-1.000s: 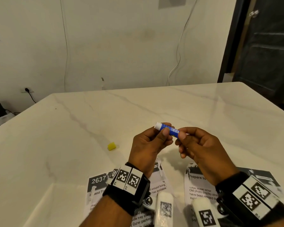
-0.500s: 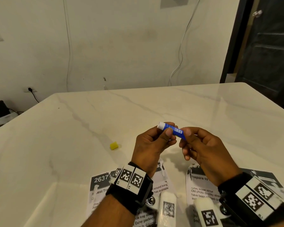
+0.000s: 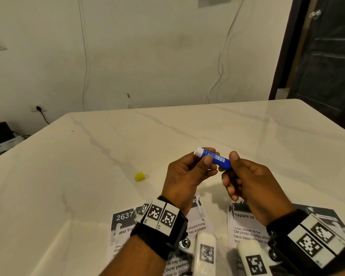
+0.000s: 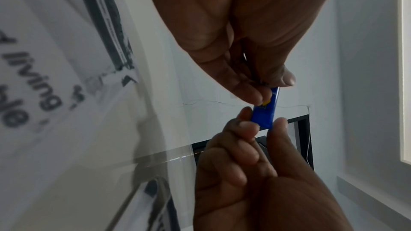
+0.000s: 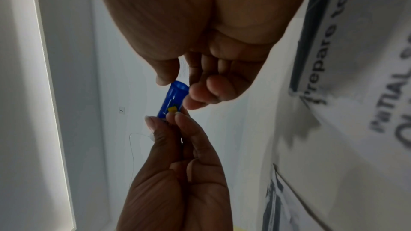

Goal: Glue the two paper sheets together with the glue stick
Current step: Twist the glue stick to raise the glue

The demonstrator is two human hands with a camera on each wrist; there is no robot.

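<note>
A blue glue stick with a white tip hangs tilted above the table, held by both hands. My left hand pinches it near the white end. My right hand pinches its blue base between thumb and fingertips. In the left wrist view the glue stick spans my left hand above and right hand below. The right wrist view looks into the glue stick's round base at my right hand. Two printed sheets lie near me, the left sheet and the right sheet, side by side and apart.
A small yellow cap-like piece lies on the white marble table, left of my hands. The table's far edge meets a wall with hanging cables. A dark door stands at the right.
Both hands keep the glue stick in about the same spot. My right thumb has shifted on the blue base, and more of the tube shows between the hands.
</note>
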